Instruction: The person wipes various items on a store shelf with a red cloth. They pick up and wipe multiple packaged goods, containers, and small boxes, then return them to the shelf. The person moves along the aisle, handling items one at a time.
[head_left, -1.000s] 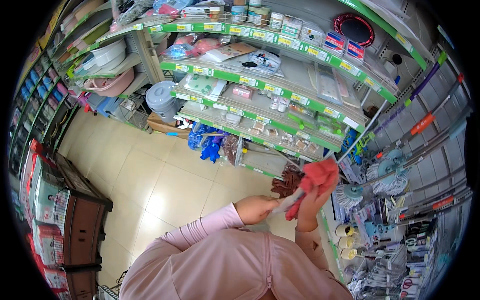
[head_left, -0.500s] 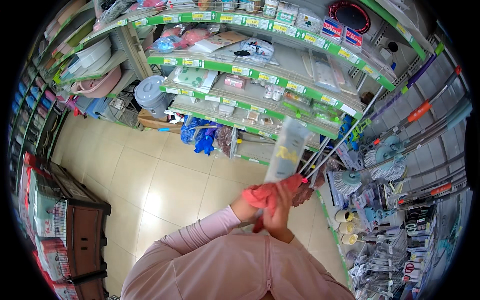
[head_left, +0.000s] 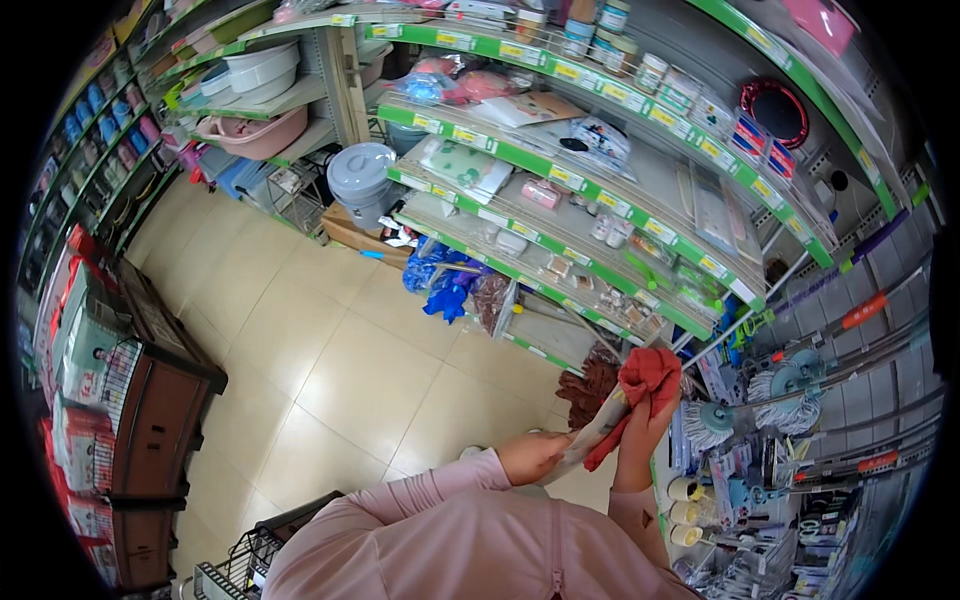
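A long, flat, pale package [head_left: 598, 432] is held slantwise in front of my chest, seen nearly edge-on. My left hand [head_left: 530, 458] closes on its near end. With my right hand [head_left: 645, 432] I grip a bunched red cloth [head_left: 650, 376], which lies against the package's far end and side. Part of the cloth hangs down along the package. My right fingers are partly hidden behind the cloth. Just beyond the package, dark brown mop strands [head_left: 590, 390] hang by the bottom shelf.
Tiered shelves [head_left: 600, 172] with green price rails cross the front. Mops [head_left: 790, 390] and hanging tools line the right. A grey lidded bucket [head_left: 362, 185] stands by the shelf end. A brown cabinet [head_left: 160, 400] is at left, a wire rack [head_left: 250, 560] lower left, tiled floor [head_left: 340, 390] between.
The package has swung from upright, facing me, to a low slant. My left hand has left the cloth for the package's near end; my right hand has moved right with the cloth. The view has shifted.
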